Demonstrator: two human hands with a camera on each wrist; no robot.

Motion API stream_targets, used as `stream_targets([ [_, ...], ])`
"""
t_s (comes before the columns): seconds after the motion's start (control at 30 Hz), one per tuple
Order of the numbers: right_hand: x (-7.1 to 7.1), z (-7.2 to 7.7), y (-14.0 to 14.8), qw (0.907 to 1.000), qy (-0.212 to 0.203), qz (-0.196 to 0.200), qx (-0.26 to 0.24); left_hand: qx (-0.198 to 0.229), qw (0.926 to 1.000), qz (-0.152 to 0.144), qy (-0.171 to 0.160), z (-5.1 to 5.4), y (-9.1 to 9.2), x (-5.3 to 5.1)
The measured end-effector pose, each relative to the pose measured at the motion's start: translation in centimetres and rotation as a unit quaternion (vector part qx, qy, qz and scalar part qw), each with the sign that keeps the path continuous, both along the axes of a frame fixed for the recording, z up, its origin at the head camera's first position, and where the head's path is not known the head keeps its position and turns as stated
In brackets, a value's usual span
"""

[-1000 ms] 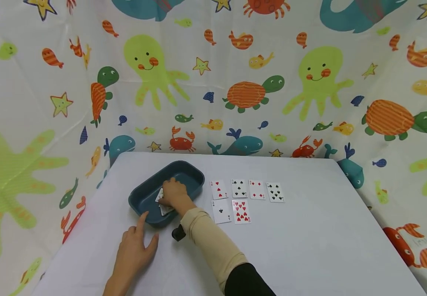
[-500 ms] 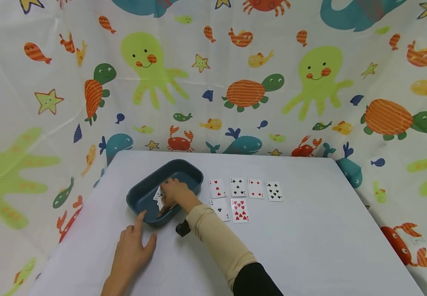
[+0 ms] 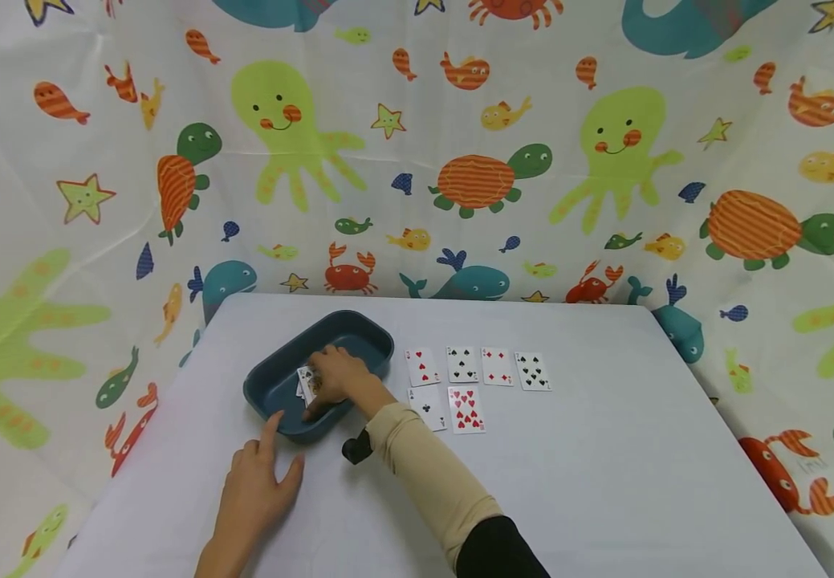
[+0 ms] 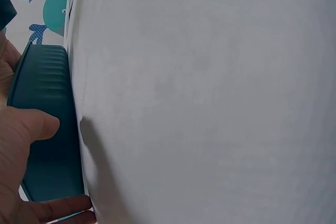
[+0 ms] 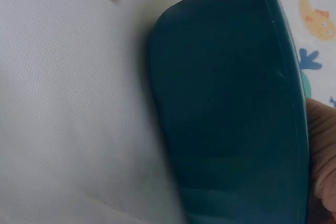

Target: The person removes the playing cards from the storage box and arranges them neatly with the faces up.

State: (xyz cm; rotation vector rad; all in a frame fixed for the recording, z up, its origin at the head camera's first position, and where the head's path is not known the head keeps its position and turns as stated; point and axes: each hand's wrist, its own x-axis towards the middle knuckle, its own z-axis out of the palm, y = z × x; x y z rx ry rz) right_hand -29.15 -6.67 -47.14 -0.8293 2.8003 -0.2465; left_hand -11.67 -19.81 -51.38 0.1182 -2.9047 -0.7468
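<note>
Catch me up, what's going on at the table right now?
A person's right hand reaches into a dark teal tray, over some playing cards lying in it; whether it grips one is hard to tell. The left hand touches the tray's near rim. To the right of the tray, six face-up cards lie on the white table: four in the far row, two in the near row.
</note>
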Motion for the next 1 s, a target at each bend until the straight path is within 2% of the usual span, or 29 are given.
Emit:
stream_targets([
  [0.4, 0.0, 0.1, 0.4, 0.9989, -0.023, -0.018, -0.037, 0.006, 1.0, -0.002, -0.007, -0.1, 0.1, -0.1],
  [0.6, -0.1, 0.6, 0.9, 0.9956, -0.037, -0.016, -0.085, 0.004, 1.0, -0.004, -0.004, 0.0, 0.2, -0.2],
  [0.8, 0.0, 2.1, 1.8, 0.9869, -0.044, -0.003, -0.155, -0.002, 0.9999, -0.008, -0.006, 0.1, 0.2, -0.3],
  [1.0, 0.4, 3.5, 3.0, 0.9804, -0.038, -0.003, -0.193, -0.003, 0.9999, -0.007, -0.009, 0.1, -0.1, -0.3],
])
